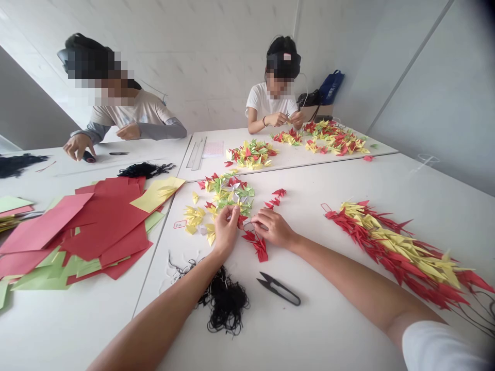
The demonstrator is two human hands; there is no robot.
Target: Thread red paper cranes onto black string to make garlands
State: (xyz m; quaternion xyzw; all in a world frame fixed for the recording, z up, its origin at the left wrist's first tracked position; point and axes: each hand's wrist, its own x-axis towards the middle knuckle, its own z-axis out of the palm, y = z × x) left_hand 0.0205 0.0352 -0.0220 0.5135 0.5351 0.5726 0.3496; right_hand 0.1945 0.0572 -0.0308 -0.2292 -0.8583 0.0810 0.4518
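While red sheets point(104, 216) sprawl across the frame's left and a red-and-yellow cluster point(394, 247) slants down its right, I see, mid-frame, the left hand point(227, 226) pinching a red folded piece point(241, 221); the right hand point(275, 228) curls beside it, its hold unclear.

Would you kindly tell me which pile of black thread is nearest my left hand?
It is the pile partly hidden by your left forearm; the other two lie beyond the colored paper.

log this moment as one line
left hand: beside red folded paper | right hand: near thin dark cord | black snips: on table, untouched
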